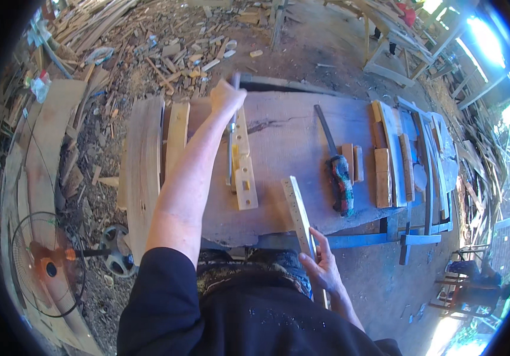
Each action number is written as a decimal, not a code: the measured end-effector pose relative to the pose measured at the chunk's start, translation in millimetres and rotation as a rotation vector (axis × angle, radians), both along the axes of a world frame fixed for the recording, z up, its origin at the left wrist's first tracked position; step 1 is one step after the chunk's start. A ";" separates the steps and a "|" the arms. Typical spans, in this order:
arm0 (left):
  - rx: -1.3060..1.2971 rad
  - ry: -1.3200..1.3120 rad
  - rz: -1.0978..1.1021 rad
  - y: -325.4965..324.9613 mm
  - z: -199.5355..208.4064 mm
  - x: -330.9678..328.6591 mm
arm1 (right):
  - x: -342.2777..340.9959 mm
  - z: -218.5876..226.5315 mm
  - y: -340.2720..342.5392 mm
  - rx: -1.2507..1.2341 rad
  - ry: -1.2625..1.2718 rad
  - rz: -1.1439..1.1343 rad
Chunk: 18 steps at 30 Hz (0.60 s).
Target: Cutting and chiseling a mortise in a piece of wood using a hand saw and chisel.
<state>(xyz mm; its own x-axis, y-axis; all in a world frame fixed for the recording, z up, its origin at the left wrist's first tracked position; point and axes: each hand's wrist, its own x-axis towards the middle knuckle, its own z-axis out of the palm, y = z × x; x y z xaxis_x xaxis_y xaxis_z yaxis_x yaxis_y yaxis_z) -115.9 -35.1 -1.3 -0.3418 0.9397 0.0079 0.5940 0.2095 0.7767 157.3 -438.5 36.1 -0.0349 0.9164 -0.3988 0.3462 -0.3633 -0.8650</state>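
My left hand (227, 97) is closed round a long thin tool with a metal shaft (232, 126), at the far left part of a wooden workbench (284, 142). Motion blurs the tool's upper end, and its exact kind is unclear. Just beside the shaft lie pale wooden pieces with cut slots and holes, including a short block (246, 188). In my right hand (325, 270), near the front edge, is a narrow wooden strip (296, 207) with marks along its face; thumb and fingers grip it. A long narrow-bladed tool with a cloth-wrapped handle (341, 185) rests right of centre.
Planks (146, 166) lie at the bench's left, several wood pieces (390, 154) at its right. A standing fan (50, 267) is at lower left. Wood scraps (189, 56) cover the ground beyond. A person (480, 285) is at far right, another in red (407, 15) at the back.
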 end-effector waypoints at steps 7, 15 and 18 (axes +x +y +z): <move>0.302 -0.775 -0.163 -103.3 122.3 33.0 | 1.5 -18.6 9.2 0.067 0.241 -0.080; 0.700 -0.812 -0.206 -165.6 146.0 35.2 | -7.8 3.9 16.2 0.090 0.228 -0.042; 0.721 -0.759 -0.282 -179.6 145.3 28.8 | -5.9 3.4 13.4 0.080 0.240 -0.028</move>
<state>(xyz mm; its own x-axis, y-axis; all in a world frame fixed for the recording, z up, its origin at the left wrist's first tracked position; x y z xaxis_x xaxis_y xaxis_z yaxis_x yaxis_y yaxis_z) -87.0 -214.8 144.0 -0.2632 0.8441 0.4672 -0.1383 -0.5123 0.8476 151.4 -425.1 39.5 -0.0942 0.9466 -0.3084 0.1186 -0.2969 -0.9475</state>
